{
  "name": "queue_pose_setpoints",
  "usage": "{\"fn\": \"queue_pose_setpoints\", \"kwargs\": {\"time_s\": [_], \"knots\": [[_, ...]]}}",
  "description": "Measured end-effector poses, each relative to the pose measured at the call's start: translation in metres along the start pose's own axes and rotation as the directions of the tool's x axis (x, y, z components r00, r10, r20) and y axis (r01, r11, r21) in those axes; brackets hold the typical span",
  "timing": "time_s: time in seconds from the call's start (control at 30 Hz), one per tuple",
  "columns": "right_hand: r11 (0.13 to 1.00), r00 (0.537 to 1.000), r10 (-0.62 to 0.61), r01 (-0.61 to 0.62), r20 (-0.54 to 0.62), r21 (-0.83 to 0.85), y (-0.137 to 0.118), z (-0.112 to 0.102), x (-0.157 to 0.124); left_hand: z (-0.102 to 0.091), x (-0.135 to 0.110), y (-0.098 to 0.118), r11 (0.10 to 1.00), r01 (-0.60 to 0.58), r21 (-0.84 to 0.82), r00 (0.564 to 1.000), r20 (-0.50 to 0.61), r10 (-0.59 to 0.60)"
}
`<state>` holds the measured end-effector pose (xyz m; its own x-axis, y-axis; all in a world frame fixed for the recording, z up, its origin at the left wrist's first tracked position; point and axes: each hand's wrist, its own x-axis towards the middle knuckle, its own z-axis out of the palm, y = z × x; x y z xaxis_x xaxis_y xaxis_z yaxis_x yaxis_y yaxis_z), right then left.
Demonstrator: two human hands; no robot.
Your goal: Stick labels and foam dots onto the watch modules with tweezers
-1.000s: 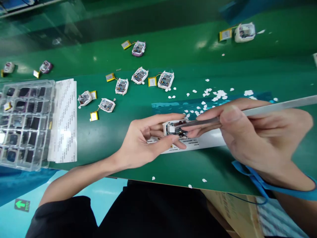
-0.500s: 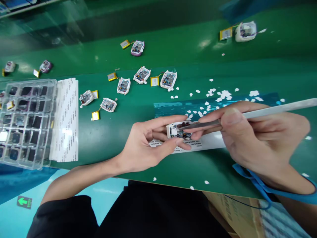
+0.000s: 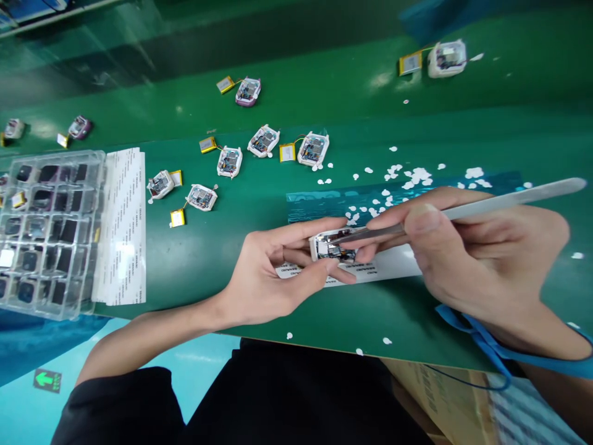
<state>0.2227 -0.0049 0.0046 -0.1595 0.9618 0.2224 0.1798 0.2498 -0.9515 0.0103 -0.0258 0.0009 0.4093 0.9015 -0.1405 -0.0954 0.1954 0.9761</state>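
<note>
My left hand [image 3: 278, 272] is closed around the edges of a white smartwatch case [image 3: 317, 248], whose open side shows a circuit board and a pale square part. Metal tweezers [image 3: 514, 199] are gripped in my right hand [image 3: 482, 259], with their tips inside the case over the board. The right fingertips come close to the case's right edge; whether they touch it I cannot tell. Beneath both hands lies a white printed strip [image 3: 393, 262], partly hidden. Behind them a blue film sheet [image 3: 315, 207] carries several small white round stickers [image 3: 419, 176].
On the green bench [image 3: 194, 259] several open watch cases [image 3: 312, 149] lie with yellow-edged batteries [image 3: 287, 152] on wires. To the left are a clear compartment tray [image 3: 99, 185] and a stack of printed white strips [image 3: 127, 247]. A blue wrist strap [image 3: 491, 352] circles my right wrist.
The tweezers have tilted slightly, and their tips sit a little further left in the case. My right hand has shifted slightly left. My left hand still holds the case.
</note>
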Motion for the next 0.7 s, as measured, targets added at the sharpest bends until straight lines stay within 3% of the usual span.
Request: {"fn": "queue_pose_setpoints", "kwargs": {"time_s": [0.47, 0.63, 0.7], "knots": [[0.999, 0.999, -0.031, 0.03, -0.009, -0.013, 0.001, 0.002, -0.003, 0.003, 0.0, -0.001, 1.0, -0.01, 0.009, 1.0, -0.027, 0.01], [0.983, 0.993, -0.119, 0.118, 0.001, -0.14, 0.004, 0.002, -0.01, 0.004, 0.0, -0.008, 1.0, 0.001, -0.016, 0.998, -0.061, -0.002], [0.991, 0.997, -0.077, 0.075, -0.008, -0.112, 0.004, 0.0, -0.011, 0.002, 0.001, -0.009, 0.999, 0.022, 0.031, 0.998, -0.054, -0.021]]}}
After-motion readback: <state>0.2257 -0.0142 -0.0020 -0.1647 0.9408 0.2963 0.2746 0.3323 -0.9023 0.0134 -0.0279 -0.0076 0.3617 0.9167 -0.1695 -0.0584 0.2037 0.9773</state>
